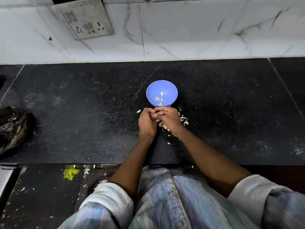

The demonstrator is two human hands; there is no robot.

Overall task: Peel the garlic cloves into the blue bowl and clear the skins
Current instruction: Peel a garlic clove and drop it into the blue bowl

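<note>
Papery white garlic skins point(182, 120) litter just right of both hands, left hand point(147, 122) and right hand point(168, 118), curled together on a hidden clove; probably tiny and slippery, so pinch its ends.

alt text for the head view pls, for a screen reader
Two hands, left and right, meet with curled fingers just in front of a blue bowl holding a few peeled cloves on a black counter. Skins lie scattered by the right hand; a dark bag sits far left.
</note>
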